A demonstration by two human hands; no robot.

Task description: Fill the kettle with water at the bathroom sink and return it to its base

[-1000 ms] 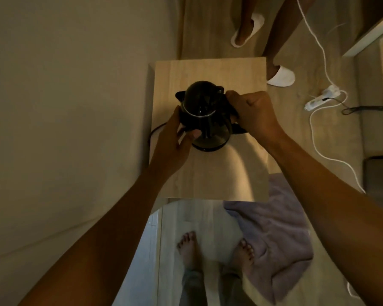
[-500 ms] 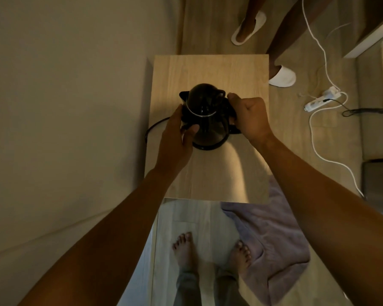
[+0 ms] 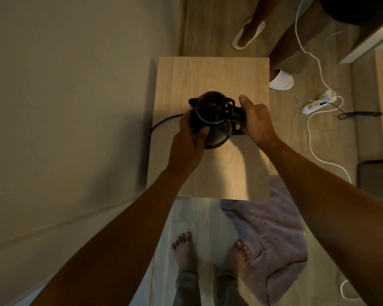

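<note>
The kettle (image 3: 210, 120) stands on the wooden surface (image 3: 219, 173), on what appears to be its base; the right hand (image 3: 255, 121) grips the handle and the left hand (image 3: 189, 140) clasps the body. Judged best practice: lift straight up by the handle, keeping the kettle level and clear of the black cord (image 3: 161, 124).

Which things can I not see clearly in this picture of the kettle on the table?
- Base: head view, hidden under the kettle and left hand.
- Water level: kettle is dark, so it cannot be judged.
- Handle: mostly covered by the right hand.
- Black cord: its end runs off the table edge.
</note>
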